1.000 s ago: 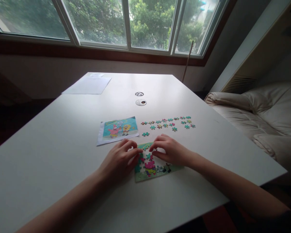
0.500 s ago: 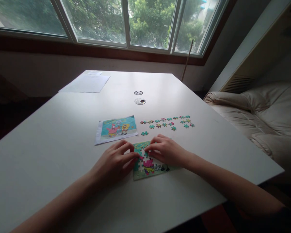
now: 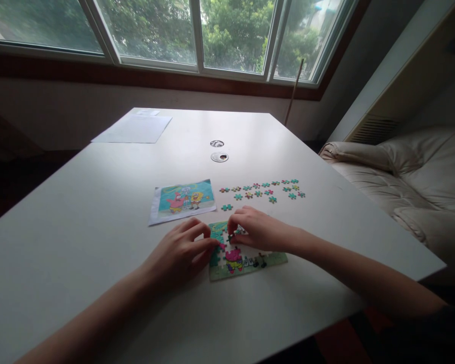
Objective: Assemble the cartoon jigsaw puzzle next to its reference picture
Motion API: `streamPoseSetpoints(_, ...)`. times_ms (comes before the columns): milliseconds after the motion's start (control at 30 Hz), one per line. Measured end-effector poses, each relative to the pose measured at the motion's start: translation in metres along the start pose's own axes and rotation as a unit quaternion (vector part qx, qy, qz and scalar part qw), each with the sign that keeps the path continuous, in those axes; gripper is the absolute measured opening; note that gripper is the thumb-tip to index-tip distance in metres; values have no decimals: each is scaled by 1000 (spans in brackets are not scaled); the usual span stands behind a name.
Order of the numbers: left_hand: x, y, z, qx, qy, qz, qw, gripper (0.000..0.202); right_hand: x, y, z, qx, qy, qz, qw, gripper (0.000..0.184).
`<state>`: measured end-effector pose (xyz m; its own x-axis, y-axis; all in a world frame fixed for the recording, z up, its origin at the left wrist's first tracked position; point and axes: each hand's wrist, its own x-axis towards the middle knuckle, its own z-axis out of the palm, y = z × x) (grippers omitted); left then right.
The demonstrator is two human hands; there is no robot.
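Jigsaw puzzle (image 3: 250, 260): partly assembled, gaps left, on worktop's (image 3: 98, 227) near part.
Right hand (image 3: 260, 230): grip pinched on one piece (image 3: 232, 235) above it.
Left hand (image 3: 178, 253): grip slack, empty, pressed to its left edge.
Loose pieces (image 3: 263, 189): many unplaced.

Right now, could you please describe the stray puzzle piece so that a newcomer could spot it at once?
On the white table, look just beyond the half-built puzzle, right of the cartoon picture. A single teal piece lies there alone, nearer the puzzle than the loose pieces spread in rows farther back.
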<state>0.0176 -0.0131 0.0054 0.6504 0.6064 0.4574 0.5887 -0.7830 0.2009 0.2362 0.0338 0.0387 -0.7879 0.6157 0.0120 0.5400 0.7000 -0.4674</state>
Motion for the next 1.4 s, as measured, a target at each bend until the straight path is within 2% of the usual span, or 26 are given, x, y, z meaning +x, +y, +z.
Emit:
streamPoseSetpoints(233, 1, 2, -2, -6, -1, -3, 1000, 17, 7, 3, 8, 132, 53, 72, 987, 5)
streamPoseSetpoints(333, 1, 1, -1, -7, -3, -5, 1000, 17, 8, 3, 11, 148, 60, 78, 984, 6)
streamPoseSetpoints(633, -2, -2, 3, 10, -26, -14, 1000, 24, 9, 6, 15, 59, 102, 23, 993, 4)
streamPoseSetpoints(867, 0, -1, 1, 24, -16, -4, 1000, 26, -8, 23, 7, 39, 142, 19, 989, 4)
streamPoseSetpoints(967, 0, 0, 1, 27, -19, -4, 999, 24, -17, 27, 8, 30, 144, 10, 989, 5)
streamPoseSetpoints(1200, 2, 1, 2, 23, -34, -16, 999, 24, -23, 18, 20, -14, 122, -67, 990, 21)
streamPoseSetpoints(1400, 2, 2, 1, 35, -40, -25, 998, 23, -21, 14, 20, -43, 119, -70, 990, 24)
